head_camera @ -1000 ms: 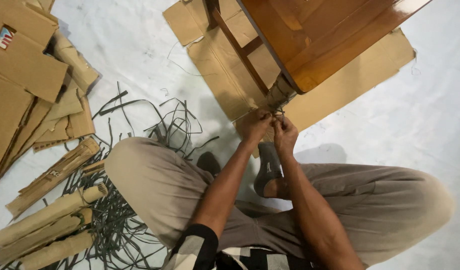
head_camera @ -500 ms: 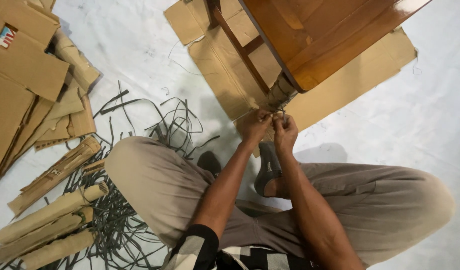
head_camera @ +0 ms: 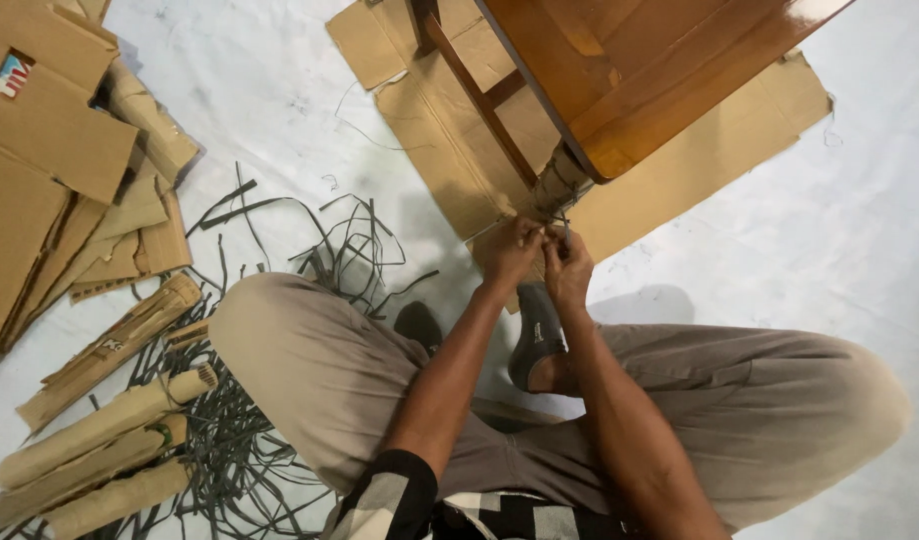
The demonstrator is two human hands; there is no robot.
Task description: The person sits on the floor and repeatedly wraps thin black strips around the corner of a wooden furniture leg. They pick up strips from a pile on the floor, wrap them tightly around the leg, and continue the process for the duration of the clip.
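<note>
Pinching both hands, left (head_camera: 509, 252) and right (head_camera: 567, 262), together on a thin, stiff-looking strap (head_camera: 565, 232) at the wrapped chair leg (head_camera: 557, 185), I am gripping near its end.

One wooden table (head_camera: 669, 70), two hands (head_camera: 539, 255), perhaps four rolled cardboard tubes (head_camera: 99, 425), and countless dark plastic straps (head_camera: 249, 440).
</note>
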